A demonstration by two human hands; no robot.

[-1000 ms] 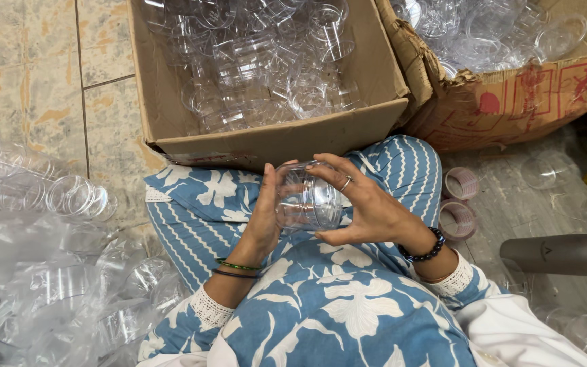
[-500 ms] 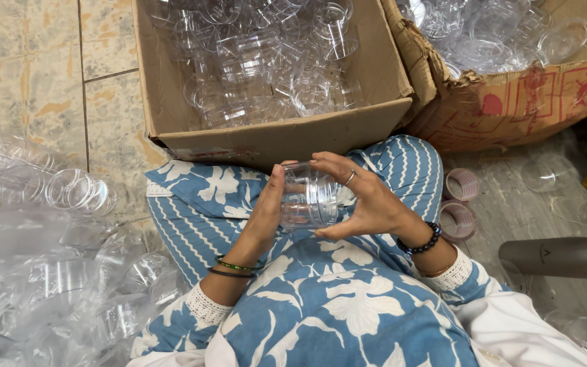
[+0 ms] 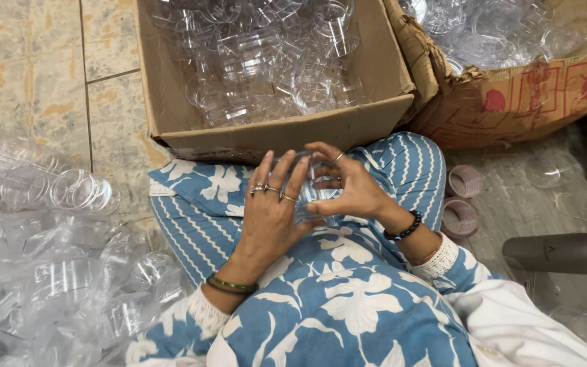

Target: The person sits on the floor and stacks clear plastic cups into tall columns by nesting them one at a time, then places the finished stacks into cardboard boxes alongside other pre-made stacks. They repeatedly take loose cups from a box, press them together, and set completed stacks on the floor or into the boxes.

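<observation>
From the head view, I look down at my lap, draped in blue cloth with white flowers and stripes; my left hand (image 3: 273, 217) and my right hand (image 3: 348, 190) are both closed around one clear plastic cup (image 3: 314, 189), which sits between them just above my knees; my left fingers (image 3: 287, 178) lie over its near side, rings showing, and my right hand cups it from the other side; the cup is mostly covered by my hands, so I cannot tell which way its mouth points, though its long axis seems to run roughly left to right.

Straight ahead on the tiled floor stands an open brown cardboard box (image 3: 287, 132), plain on its near wall, filled with loose clear cups; just to its right is a second cardboard box (image 3: 518, 102), torn at the rim, with red printed marks and a red shape on its near face, also holding clear cups; to my left lies a heap of clear plastic bags and stacked cups (image 3: 56, 272); two pinkish ribbed rings (image 3: 462, 198) lie on the floor beside my right knee; a grey tube-like thing (image 3: 562, 253) lies further right.
</observation>
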